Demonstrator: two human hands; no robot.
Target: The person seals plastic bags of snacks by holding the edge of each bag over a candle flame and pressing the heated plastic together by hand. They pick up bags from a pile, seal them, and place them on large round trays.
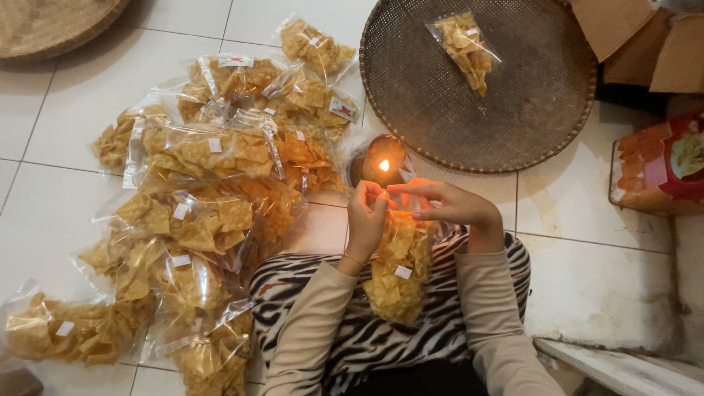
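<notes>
Here, the left hand and the right hand meet just near of a small flame that burns on a dark round lamp standing on the white tiled floor. Between them hangs a clear plastic bag of pale yellow fried chips, its body resting against the zebra-striped lap and its mouth lifted towards the flame. The left hand pinches the bag's top edge between thumb and curled fingers. The right hand does the same from the other side, with thumb and forefinger closed on the film and the remaining fingers stretched out towards the left.

By the look of it, the bag is light and limp: thin, slick film that wrinkles easily, filled with brittle chips that would crack under a squeeze. The empty strip of film above the chips seems the sound place to grip, held taut between two pinches, so that the filling is spared and the edge stays straight. So close to the flame the plastic would likely soften quickly.

To the left lies a heap of similar filled chip bags with small white labels, spread from the far side to the near left corner. Far and to the right is a large round woven brown tray bearing one more chip bag. Cardboard boxes stand at the far right, and a red printed package just near of them.
</notes>
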